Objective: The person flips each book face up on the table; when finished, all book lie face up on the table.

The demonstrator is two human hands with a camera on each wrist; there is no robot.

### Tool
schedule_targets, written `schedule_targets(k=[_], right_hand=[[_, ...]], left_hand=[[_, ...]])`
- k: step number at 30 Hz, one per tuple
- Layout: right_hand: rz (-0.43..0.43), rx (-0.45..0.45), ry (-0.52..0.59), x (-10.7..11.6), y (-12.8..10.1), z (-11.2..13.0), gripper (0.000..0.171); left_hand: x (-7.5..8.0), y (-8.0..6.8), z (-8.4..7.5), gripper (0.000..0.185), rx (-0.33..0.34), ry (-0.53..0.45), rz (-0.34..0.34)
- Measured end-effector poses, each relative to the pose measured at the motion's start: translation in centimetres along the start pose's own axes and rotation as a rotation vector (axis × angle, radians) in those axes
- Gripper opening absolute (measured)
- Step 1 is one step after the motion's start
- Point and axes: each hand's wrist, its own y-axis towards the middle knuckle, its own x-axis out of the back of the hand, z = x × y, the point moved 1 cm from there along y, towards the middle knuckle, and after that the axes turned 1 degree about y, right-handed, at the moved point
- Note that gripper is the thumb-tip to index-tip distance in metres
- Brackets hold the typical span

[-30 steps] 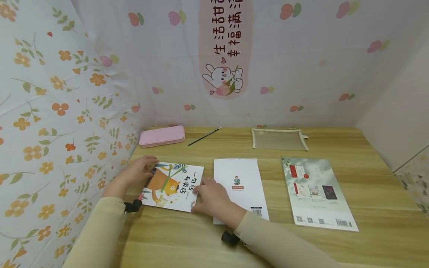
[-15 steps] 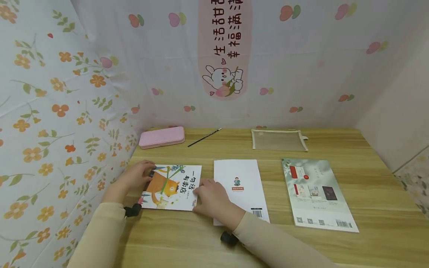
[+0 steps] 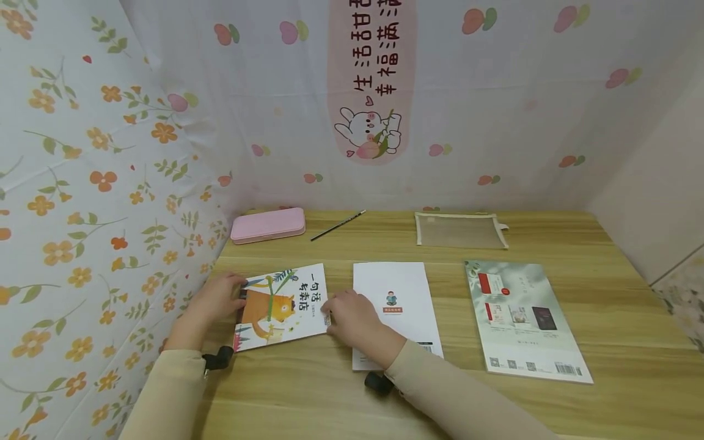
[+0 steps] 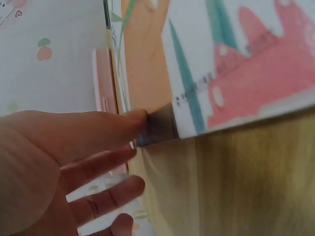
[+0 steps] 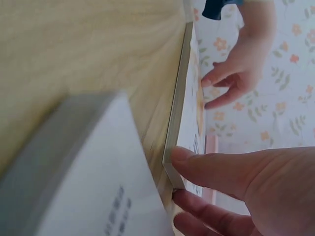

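A picture book [image 3: 280, 311] with an orange animal and Chinese characters on its cover lies slightly turned at the left of the table. My left hand [image 3: 214, 300] pinches its left edge. In the left wrist view the thumb [image 4: 110, 129] lies on the cover and the other fingers are spread lower down. At the opposite edge, my right hand [image 3: 352, 319] pinches the book near a corner. In the right wrist view its thumb [image 5: 216, 169] lies on the cover, with a finger at the page edge. A white book [image 3: 404, 330] lies under my right wrist, partly hidden.
A green magazine [image 3: 528, 324] with product pictures lies at the right. Along the back are a pink pencil case [image 3: 268, 225], a dark pencil [image 3: 338, 225] and a mesh zip pouch [image 3: 462, 230]. Printed cloth [image 3: 99, 183] hangs at the left and behind the table.
The picture book has turned a little anticlockwise, its right side moving away from me and its near left corner towards me. Both hands have stayed at its edges. The other things have not moved.
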Motion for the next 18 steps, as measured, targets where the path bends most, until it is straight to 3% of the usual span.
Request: schedule_targets(k=[9,18], right_hand=[[-0.010,0.016,0.058,0.2,0.8,-0.9,0.029],[-0.012,-0.017,0.126,0.3,2.3,-2.0,0.026]], left_hand=[[0.4,-0.7,-0.6,0.049,0.142,0.000,0.063],[0.7,-1.4,-0.7,0.044,0.225,-0.056,0.078]])
